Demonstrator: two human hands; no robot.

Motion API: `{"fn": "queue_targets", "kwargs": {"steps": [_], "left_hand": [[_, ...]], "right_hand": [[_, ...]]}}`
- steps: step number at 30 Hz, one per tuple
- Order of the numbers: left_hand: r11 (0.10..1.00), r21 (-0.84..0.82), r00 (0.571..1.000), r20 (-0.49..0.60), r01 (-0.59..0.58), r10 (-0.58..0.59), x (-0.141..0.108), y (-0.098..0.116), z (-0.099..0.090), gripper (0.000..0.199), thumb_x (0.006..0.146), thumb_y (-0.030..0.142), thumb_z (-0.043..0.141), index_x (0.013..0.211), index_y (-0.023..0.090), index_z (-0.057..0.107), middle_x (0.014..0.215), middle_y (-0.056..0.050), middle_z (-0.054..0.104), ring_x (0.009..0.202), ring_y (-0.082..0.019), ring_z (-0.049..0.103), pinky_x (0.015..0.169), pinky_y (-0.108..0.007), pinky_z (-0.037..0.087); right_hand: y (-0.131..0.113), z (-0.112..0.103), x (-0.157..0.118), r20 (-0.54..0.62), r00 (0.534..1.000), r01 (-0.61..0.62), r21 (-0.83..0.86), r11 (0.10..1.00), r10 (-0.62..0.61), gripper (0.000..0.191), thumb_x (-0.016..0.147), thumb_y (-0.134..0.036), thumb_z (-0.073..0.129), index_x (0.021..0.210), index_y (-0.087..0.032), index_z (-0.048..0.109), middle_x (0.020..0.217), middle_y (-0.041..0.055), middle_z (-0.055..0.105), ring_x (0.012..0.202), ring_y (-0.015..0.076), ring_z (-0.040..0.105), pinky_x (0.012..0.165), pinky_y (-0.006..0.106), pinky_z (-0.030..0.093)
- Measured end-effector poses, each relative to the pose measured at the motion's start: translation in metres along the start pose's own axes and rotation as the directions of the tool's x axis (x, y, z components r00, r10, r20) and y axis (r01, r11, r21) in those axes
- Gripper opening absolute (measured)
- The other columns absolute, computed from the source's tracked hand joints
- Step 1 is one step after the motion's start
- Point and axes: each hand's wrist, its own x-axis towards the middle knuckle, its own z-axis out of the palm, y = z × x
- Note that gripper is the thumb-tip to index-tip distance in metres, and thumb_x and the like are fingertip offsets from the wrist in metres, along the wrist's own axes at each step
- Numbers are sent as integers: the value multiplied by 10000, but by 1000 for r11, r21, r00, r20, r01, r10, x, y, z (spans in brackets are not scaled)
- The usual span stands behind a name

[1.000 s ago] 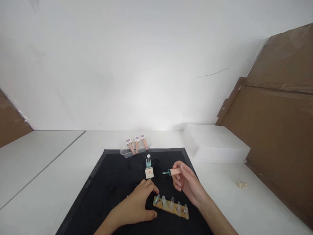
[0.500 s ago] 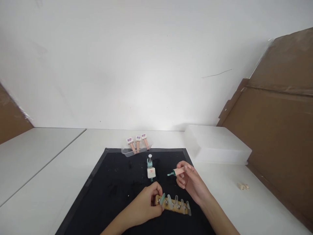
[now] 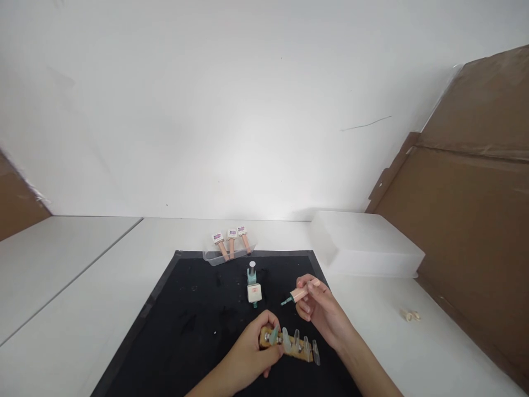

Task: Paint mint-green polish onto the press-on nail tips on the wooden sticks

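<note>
Since the earliest frame, the left hand point(image 3: 253, 352) has closed on the nail-tip stand point(image 3: 295, 352), and the polish brush point(image 3: 286, 301) now slants more steeply downward. Tan and bar-shaped, the stand sits at or over the black mat point(image 3: 198, 320), toward its right edge, and bears 5 upright or leaning nail tips: 1 green point(image 3: 274, 335) at the left end, 4 clear point(image 3: 286, 339). Left thumb in front, fingers behind, pinch that end. Opposite, the right hand point(image 3: 322, 309), palm turned inward, pinches the brush's peach cap point(image 3: 300, 293) between thumb and fingers, bristles apart from the tips.
</note>
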Motion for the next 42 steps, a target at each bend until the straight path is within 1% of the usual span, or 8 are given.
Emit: {"fn": "queue_targets", "kwargs": {"steps": [4, 7, 12, 16, 19, 29, 39, 42], "left_hand": [[996, -84, 999, -37, 0, -3, 2, 4, 0, 199, 665, 231, 644, 782, 185, 490, 564, 99, 425, 382, -28, 348, 410, -184, 357], [978, -209, 998, -53, 22, -34, 3, 7, 0, 183, 644, 232, 648, 748, 177, 507, 528, 103, 398, 385, -32, 305, 422, -201, 345], [859, -489, 983, -22, 149, -183, 1, 9, -5, 237, 617, 239, 660, 789, 182, 506, 490, 111, 371, 411, -35, 288, 446, -189, 294], [764, -602, 968, 63, 231, -242, 0, 9, -10, 244, 584, 215, 668, 744, 187, 485, 422, 127, 305, 380, -23, 238, 421, -165, 185], [734, -624, 960, 110, 267, -256, 1, 11, -12, 228, 557, 187, 650, 688, 181, 464, 406, 128, 291, 363, -14, 191, 409, -163, 134], [721, -624, 951, 147, 302, -271, 0, 13, -12, 223, 511, 170, 615, 612, 184, 417, 381, 122, 282, 348, -14, 146, 388, -164, 121], [726, -610, 947, 166, 317, -274, 1, 14, -13, 214, 513, 166, 609, 593, 186, 412, 366, 124, 263, 336, -14, 125, 367, -155, 124], [733, -604, 949, 158, 312, -274, 1, 12, -14, 192, 521, 165, 596, 601, 187, 424, 371, 123, 270, 335, -17, 139, 363, -152, 138]], "right_hand": [[1, -1, -2, 12, 1000, -5, -42, 999, 6, 199, 757, -352, 714, 794, -167, 650, 555, -48, 435, 455, 70, 320, 411, 189, 298], [0, -1, -3, 41, 999, -25, -76, 997, 28, 160, 775, -320, 702, 799, -177, 633, 547, -53, 436, 457, 73, 328, 418, 189, 310], [-3, 1, -3, 40, 999, -25, -146, 989, 31, 182, 782, -304, 693, 700, -162, 614, 611, -31, 486, 468, 72, 373, 411, 190, 322], [-4, 3, -3, 37, 997, -55, -184, 981, 62, 199, 782, -346, 687, 741, -159, 632, 579, -31, 492, 465, 77, 377, 410, 189, 328], [-3, 4, -4, 48, 996, -62, -215, 975, 74, 204, 783, -361, 681, 777, -162, 639, 587, -19, 524, 467, 81, 382, 416, 192, 336], [0, 6, -4, 125, 984, -78, -328, 941, 125, 220, 794, -377, 657, 809, -160, 626, 582, -29, 515, 443, 79, 380, 440, 207, 335], [-4, 0, -3, 146, 985, -14, -445, 896, 88, 202, 810, -376, 631, 814, -175, 617, 600, -40, 508, 458, 83, 401, 461, 216, 346], [-5, -1, -4, 121, 992, 16, -396, 918, 34, 231, 831, -408, 602, 822, -178, 611, 575, -34, 524, 462, 95, 411, 463, 223, 357]]}}
